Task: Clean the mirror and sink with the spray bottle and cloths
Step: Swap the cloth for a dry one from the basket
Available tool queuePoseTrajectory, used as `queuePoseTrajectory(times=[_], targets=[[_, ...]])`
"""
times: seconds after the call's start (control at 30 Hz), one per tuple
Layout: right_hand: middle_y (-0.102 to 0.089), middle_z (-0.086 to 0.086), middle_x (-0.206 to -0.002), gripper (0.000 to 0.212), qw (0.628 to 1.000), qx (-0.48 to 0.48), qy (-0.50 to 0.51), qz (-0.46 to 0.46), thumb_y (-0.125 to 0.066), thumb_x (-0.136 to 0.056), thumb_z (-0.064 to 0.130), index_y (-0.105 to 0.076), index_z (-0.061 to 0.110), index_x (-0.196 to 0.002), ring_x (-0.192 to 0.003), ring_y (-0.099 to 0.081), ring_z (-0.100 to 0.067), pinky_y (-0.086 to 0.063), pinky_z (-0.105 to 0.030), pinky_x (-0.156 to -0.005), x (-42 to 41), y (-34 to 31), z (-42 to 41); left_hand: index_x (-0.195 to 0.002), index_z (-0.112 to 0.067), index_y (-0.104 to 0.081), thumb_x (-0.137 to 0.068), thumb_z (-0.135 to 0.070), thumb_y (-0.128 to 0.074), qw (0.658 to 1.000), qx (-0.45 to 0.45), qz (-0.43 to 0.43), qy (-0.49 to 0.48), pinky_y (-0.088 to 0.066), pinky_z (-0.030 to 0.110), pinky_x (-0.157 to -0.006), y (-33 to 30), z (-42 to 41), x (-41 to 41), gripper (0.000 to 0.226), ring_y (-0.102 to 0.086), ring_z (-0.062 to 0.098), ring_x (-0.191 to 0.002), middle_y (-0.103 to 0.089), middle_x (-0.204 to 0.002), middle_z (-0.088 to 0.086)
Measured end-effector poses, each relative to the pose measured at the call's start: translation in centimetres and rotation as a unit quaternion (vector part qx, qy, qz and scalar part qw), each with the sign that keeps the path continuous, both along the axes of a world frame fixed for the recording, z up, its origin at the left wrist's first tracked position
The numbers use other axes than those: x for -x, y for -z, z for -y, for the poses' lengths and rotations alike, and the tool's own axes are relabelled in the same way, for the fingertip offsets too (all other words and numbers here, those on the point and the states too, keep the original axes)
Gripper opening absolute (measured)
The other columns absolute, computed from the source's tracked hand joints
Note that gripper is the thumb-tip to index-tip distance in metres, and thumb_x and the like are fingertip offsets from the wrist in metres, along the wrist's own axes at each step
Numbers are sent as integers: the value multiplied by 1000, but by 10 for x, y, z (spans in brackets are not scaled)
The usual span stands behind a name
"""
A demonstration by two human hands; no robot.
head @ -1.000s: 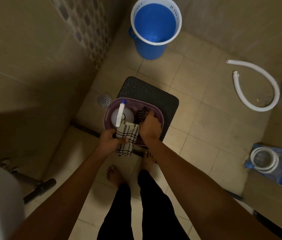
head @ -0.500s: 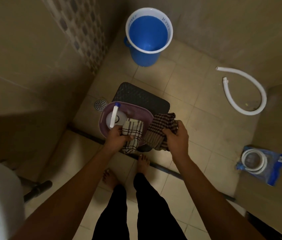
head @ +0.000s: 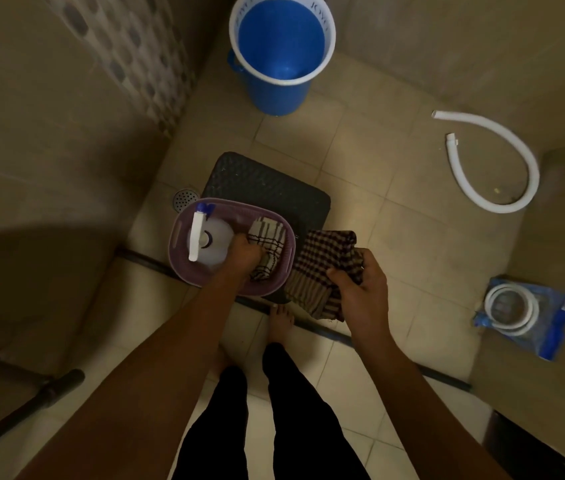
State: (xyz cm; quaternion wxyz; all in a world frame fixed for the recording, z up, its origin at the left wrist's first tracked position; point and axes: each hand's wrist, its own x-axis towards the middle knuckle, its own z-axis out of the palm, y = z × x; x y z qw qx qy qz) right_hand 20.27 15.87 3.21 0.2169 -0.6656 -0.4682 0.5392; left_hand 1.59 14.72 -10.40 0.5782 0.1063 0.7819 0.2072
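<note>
Inside the purple basket [head: 184,237], the left hand [head: 244,256] has its fingers curled round the light checked cloth [head: 269,239], just beside the spray bottle [head: 204,242] standing in the same basket. Right of the basket, the right hand [head: 360,289] pinches the dark checked cloth [head: 326,258], which hangs above the floor. The basket sits on a dark stool [head: 267,181], with a blue bucket [head: 274,88] beyond.

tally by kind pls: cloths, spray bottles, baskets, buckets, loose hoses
Cloths: 2, light cloth in the basket under the left hand, dark cloth in the right hand
Spray bottles: 1
Baskets: 1
Buckets: 1
Loose hoses: 1
Total: 6
</note>
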Motion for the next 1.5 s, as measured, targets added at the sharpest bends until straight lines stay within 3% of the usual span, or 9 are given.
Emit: queuePoseTrajectory(times=[0.37, 0.63, 0.9, 1.07, 1.17, 1.23, 1.33, 1.4, 1.5], targets=[[-68, 4, -101, 25, 1000, 25, -9, 15, -59, -89, 1, -59, 18, -108, -95, -65, -10, -57, -34, -82, 2, 14, 1, -130, -7, -48, -91, -5, -53, 983, -50, -133, 120, -39, 37, -102, 28, 1, -4, 39, -52, 32, -123, -57, -130, 15], [-67, 5, -101, 25, 999, 27, -11, 26, -60, -89, 3, -59, 20, -108, -97, -65, -12, -57, -39, -86, 4, 19, 4, -99, -2, -64, -86, -12, -59, 954, -30, -233, 188, -45, 31, -69, 30, 1, -10, 17, -66, 33, -92, -69, -98, 16], [-69, 1, -101, 24, 1000, 21, -15, 13, -60, -89, 2, -59, 19, -106, -96, -66, -13, -58, -39, -86, 10, 13, 10, -96, -7, -65, -90, -22, -58, 946, -50, -246, 204, -38, 27, -66, 29, 17, -15, 18, -66, 26, -87, -69, -93, 8], [-69, -1, -99, 25, 999, 24, -24, -18, -62, -87, 4, -60, 28, -95, -96, -67, -19, -57, -42, -85, 14, -2, 8, -108, -7, -64, -89, -16, -60, 971, -97, -168, 137, -45, 28, -77, -6, 32, -15, 22, -63, 23, -101, -68, -104, 7], [-69, -14, -107, 25, 993, 64, -12, -94, -60, -87, -3, -62, 9, -108, -100, -67, -27, -57, -41, -83, 15, -19, 4, -112, -10, -62, -94, -18, -54, 976, -148, -154, 36, -52, 34, -87, -59, 38, -16, 21, -63, 19, -98, -67, -104, 0], [-69, -17, -111, 32, 979, 112, -7, -169, -56, -88, -7, -60, 1, -119, -98, -68, -26, -57, -36, -79, 15, -32, 1, -104, -16, -64, -98, -29, -48, 983, -154, -15, -99, -54, 35, -83, -105, 36, -14, 21, -65, 15, -91, -69, -93, -7], [-73, -5, -103, 37, 952, 179, -21, -247, -54, -89, -5, -63, 10, -121, -90, -71, -18, -58, -30, -71, 18, -57, -2, -103, -23, -67, -99, -49, -35, 939, -196, 199, -203, -53, 28, -71, -166, 39, -10, 41, -70, 14, -92, -75, -93, -8], [-74, -3, -101, 35, 949, 193, -39, -248, -54, -90, -5, -62, 10, -121, -88, -72, -17, -57, -29, -67, 21, -66, -3, -104, -22, -68, -97, -53, -33, 913, -211, 267, -223, -53, 34, -76, -188, 44, -6, 47, -70, 19, -94, -75, -100, -1], [-70, -14, -115, 34, 965, 139, -102, -199, -58, -89, -3, -60, 7, -122, -102, -68, -29, -56, -38, -83, 30, -75, -4, -106, -22, -67, -91, -39, -50, 915, -211, 290, -183, -53, 40, -85, -212, 57, -1, 28, -68, 24, -99, -72, -108, 5]])
